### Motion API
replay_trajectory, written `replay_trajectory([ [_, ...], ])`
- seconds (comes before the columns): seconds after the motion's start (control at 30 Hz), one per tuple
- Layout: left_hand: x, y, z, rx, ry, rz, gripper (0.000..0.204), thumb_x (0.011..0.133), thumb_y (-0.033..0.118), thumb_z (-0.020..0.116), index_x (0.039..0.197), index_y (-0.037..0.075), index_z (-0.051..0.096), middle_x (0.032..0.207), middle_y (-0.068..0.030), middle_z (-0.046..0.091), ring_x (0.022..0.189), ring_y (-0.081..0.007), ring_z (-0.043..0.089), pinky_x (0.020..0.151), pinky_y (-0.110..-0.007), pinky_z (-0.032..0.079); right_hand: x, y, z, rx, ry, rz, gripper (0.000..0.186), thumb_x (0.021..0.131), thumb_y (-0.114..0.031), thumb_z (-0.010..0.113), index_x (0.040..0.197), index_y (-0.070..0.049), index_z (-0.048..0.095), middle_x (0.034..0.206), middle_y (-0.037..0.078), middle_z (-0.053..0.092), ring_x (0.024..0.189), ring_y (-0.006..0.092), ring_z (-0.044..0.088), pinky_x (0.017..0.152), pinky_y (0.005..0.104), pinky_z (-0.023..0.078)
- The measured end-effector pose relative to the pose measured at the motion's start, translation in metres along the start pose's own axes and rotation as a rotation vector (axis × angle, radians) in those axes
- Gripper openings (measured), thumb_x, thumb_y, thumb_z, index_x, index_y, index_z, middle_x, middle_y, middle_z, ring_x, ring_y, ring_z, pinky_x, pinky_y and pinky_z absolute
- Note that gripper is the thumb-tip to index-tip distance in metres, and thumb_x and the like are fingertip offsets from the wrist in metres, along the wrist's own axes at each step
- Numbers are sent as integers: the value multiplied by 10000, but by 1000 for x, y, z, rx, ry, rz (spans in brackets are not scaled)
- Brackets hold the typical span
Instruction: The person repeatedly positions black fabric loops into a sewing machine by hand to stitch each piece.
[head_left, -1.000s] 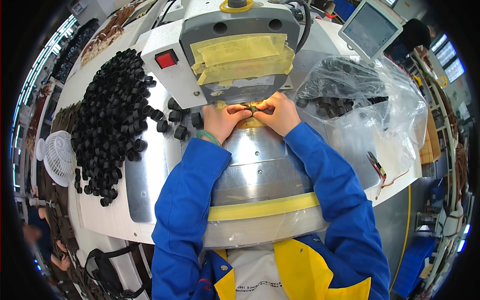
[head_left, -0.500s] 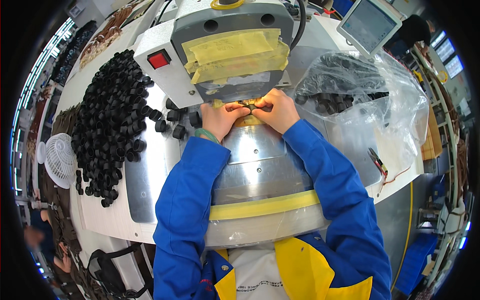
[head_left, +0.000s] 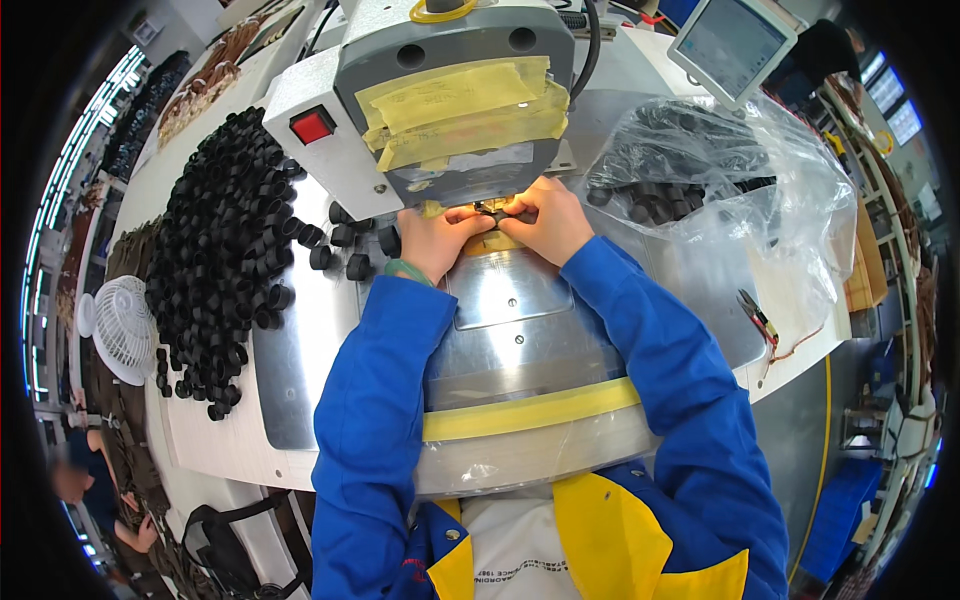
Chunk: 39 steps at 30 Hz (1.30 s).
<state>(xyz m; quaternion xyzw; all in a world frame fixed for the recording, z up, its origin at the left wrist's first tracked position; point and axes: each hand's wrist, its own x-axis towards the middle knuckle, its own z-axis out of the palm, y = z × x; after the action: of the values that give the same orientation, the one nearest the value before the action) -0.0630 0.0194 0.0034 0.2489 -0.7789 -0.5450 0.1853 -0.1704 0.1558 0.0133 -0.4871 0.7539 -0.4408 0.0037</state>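
Below the machine's grey head, my left hand (head_left: 437, 240) and my right hand (head_left: 553, 222) meet fingertip to fingertip under a warm lamp glow. Both are closed in a pinch on a small black loop (head_left: 497, 214), which the fingers mostly cover. It resembles the loose black loops (head_left: 215, 250) heaped to the left. A few single loops (head_left: 358, 266) lie right beside my left wrist, which wears a green bangle (head_left: 408, 270). The metal work plate (head_left: 512, 300) spreads out beneath my wrists.
The taped machine head (head_left: 460, 110) with its red switch (head_left: 312, 125) stands close above my hands. At right are a clear plastic bag (head_left: 790, 220) of black loops, snips (head_left: 757, 318) and a screen (head_left: 733, 45). A white fan (head_left: 123, 330) sits far left; another person (head_left: 85, 480) is lower left.
My hands keep nearly the same place, with only small finger shifts at the loop. The whole view has swung slightly.
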Motion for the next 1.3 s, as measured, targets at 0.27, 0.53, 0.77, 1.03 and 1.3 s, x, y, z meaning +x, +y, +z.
replay_trajectory([
  [0.27, 1, -4, -7, -190, -57, -55, 230, 622, 231, 743, 703, 29, 668, 682, -21, 645, 587, -94, 559, 655, -223, 429, -2, 2, 4, -20, 43, -31, 166, 598, -172, 685, 668, -53, 593, 724, 91, 542, 753, 274, 504, 659, 359, 425],
  [0.53, -2, 4, -1, 62, -63, -21, 198, 702, 156, 694, 825, 5, 658, 743, -10, 630, 656, -53, 541, 615, -199, 438, -3, 1, 0, -19, 18, 6, 147, 599, -133, 676, 689, -57, 586, 720, 75, 547, 745, 261, 497, 655, 344, 420],
  [0.77, -9, 9, -9, -70, -168, 74, 229, 640, 190, 734, 735, -3, 655, 599, -42, 618, 507, -67, 541, 495, -215, 429, -5, -7, -10, -10, -113, -77, 175, 601, -113, 668, 756, -92, 592, 708, 52, 542, 742, 245, 497, 641, 334, 412],
  [1.03, -39, 18, -15, 398, -143, 455, 216, 705, 291, 662, 702, 74, 659, 561, -70, 547, 538, -194, 484, 515, -323, 368, -35, -33, -12, -105, -57, -131, 206, 660, -206, 681, 807, -90, 595, 765, 75, 517, 763, 263, 523, 631, 357, 444],
  [1.3, -33, 19, -19, 183, -197, 630, 171, 772, 99, 577, 931, 84, 639, 923, -34, 596, 828, -215, 500, 691, -273, 407, -45, -57, -2, -204, 9, -88, 161, 669, -149, 633, 690, -55, 504, 665, 96, 515, 550, 287, 534, 491, 364, 448],
])
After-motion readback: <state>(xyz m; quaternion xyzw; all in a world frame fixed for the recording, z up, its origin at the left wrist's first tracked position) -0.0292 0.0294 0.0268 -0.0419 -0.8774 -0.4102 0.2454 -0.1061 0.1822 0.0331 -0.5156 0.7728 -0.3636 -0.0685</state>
